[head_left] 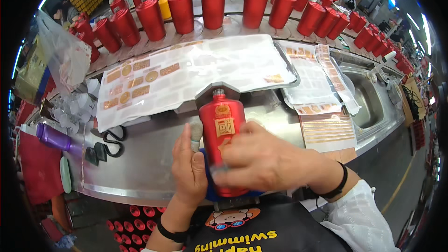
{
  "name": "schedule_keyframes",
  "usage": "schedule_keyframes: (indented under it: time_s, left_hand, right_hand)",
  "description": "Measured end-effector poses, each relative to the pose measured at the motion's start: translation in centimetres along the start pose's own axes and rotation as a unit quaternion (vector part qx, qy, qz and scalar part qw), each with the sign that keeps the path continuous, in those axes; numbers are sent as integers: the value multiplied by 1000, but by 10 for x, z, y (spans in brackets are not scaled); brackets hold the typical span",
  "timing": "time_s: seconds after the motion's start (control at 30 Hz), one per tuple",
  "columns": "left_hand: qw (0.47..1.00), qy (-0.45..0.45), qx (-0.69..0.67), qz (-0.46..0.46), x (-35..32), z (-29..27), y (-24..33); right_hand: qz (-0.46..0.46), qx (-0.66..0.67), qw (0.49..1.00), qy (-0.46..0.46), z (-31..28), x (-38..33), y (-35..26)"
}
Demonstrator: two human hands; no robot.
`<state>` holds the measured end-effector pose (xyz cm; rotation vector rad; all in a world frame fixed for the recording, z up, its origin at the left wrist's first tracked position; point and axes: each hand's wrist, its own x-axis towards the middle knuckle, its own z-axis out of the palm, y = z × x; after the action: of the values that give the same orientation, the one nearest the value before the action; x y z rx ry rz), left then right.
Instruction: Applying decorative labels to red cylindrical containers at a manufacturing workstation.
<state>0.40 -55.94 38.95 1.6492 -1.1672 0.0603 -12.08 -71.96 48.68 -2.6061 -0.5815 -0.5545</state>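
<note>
A red bottle (210, 126) with a metallic neck and gold decals lies in front of me, its neck away from me in an angular grey holder (200, 97). Blue material shows under its lower end. My left hand (189, 170) is along the bottle's left side, fingers stretched upward, a pale wrap (196, 135) on one finger. Across the bottle's lower front, my right hand (261, 161) is smeared by motion, its fingers curled. A greyish bit shows under those fingers, too blurred to name.
White decal sheets (224, 60) with gold pieces spread beyond the bottle. Red bottles (213, 7) line a curved conveyor behind. At right are another decal tray (310, 81), a striped gold sheet (326, 133) and a sink (368, 102). A purple bottle (53, 137) lies at left.
</note>
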Motion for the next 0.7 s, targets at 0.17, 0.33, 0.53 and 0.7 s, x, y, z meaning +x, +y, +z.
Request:
schedule_keyframes:
  time_s: [0.17,0.33,0.53,0.7]
  left_hand:
    - [1000,-4,-19,0,3,2,7]
    - [998,-18,-38,-36,-4,-4,-1]
    - [970,-131,59,194,34,-1,2]
    - [942,-186,141,243,55,-12,17]
  right_hand:
    - [102,-236,958,131,-7,1,37]
    - [39,180,983,20,5,-22,-11]
    - [421,326,780,328,52,-55,14]
    - [419,368,729,398,67,-67,20]
